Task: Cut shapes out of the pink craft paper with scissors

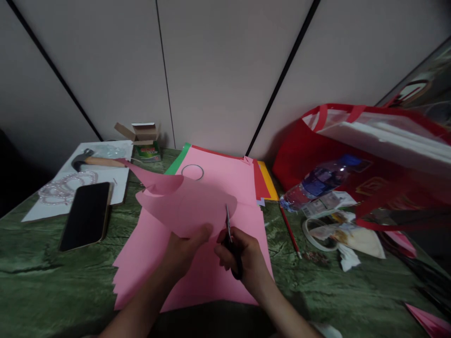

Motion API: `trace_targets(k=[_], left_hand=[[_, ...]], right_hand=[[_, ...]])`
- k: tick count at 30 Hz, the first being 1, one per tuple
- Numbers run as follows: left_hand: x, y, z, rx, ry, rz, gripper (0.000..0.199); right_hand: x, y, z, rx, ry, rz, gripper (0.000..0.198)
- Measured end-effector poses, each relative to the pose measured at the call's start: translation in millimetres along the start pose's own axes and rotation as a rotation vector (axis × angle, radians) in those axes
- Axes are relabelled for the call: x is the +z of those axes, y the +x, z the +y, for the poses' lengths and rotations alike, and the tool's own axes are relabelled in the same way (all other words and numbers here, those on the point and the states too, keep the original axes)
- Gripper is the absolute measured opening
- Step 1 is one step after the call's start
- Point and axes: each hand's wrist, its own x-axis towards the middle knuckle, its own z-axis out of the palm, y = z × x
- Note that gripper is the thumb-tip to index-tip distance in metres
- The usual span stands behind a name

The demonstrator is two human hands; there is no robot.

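My left hand [186,251] grips the lower edge of a cut piece of pink paper [190,204], thumb on top. The piece has a curved outline, and a narrow strip curls off its upper left. In my right hand [243,260] is a pair of scissors [229,230] with dark handles. Its blades point up and lie at the right end of the cut piece; whether they are parted is hard to see. Beneath both hands lies a stack of pink paper sheets [225,286]. A thin dark ring [192,165] rests on the stack's far part.
On the left are a phone [86,213], a hammer [100,160], bead strings [66,185] and a small open box [148,148]. To the right stand a plastic bottle [317,183] and a red bag [292,150]. A red pencil [290,230] and a tape roll [307,230] lie nearby.
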Motion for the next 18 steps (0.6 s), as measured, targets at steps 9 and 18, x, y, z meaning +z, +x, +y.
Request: trace_targets(k=[9, 18], left_hand=[[-4.7, 5.8, -2.5, 0.043, 0.012, -0.077, 0.015], [-4.6, 6.2, -5.9, 0.028, 0.014, -0.05, 0.015]], right_hand=[[-1.1, -0.8, 5.0, -0.028, -0.008, -0.012, 0.022], [0.8, -1.7, 1.0, 0.022, 0.034, -0.022, 0.025]])
